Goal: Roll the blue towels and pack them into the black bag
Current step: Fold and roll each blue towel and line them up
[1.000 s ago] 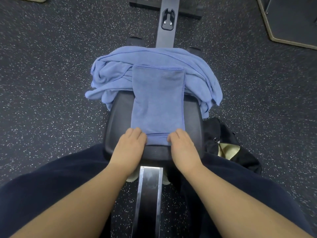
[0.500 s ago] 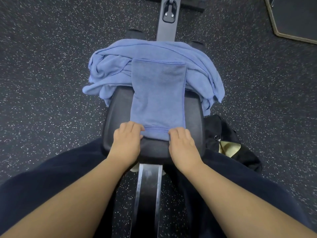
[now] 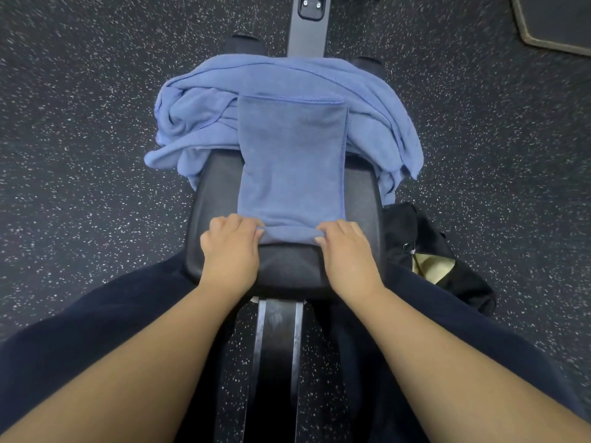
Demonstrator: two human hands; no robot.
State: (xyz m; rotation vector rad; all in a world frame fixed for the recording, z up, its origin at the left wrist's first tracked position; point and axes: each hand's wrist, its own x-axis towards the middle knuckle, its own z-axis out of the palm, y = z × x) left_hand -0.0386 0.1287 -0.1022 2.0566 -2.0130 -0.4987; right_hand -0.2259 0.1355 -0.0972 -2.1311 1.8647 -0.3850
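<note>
- Folded blue towel (image 3: 292, 161) lying flat as a long strip down the middle of the black padded seat (image 3: 211, 199), far end resting on the heap of loose towels (image 3: 204, 123) at the seat's far edge.
- Near end already turned over into a first small roll, pinned at both corners.
- Left hand (image 3: 232, 247) on the left corner, fingers (image 3: 238, 223) curled over the rolled edge and gripping it; right hand (image 3: 347, 251) on the right corner, likewise curled round the edge, thumb tucked against the roll.
- Cloth likely soft, light and limp, with a slightly grippy nap: no stiffness to keep a roll tight, so probably apt to loosen or skew if either side runs ahead.
- Best hold judged to be at the two outer ends of the roll, pressing down and forward evenly, palms following over the top.
- Heap of loose towels in the strip's path; far end overlapping it, so some drag or bunching possible near the finish.
- Black bag (image 3: 447, 260) on the speckled floor (image 3: 80, 155) just right of the seat, mouth open, pale lining showing, partly hidden by the right leg.
- Metal rail (image 3: 275, 362) running under the seat between the legs.
</note>
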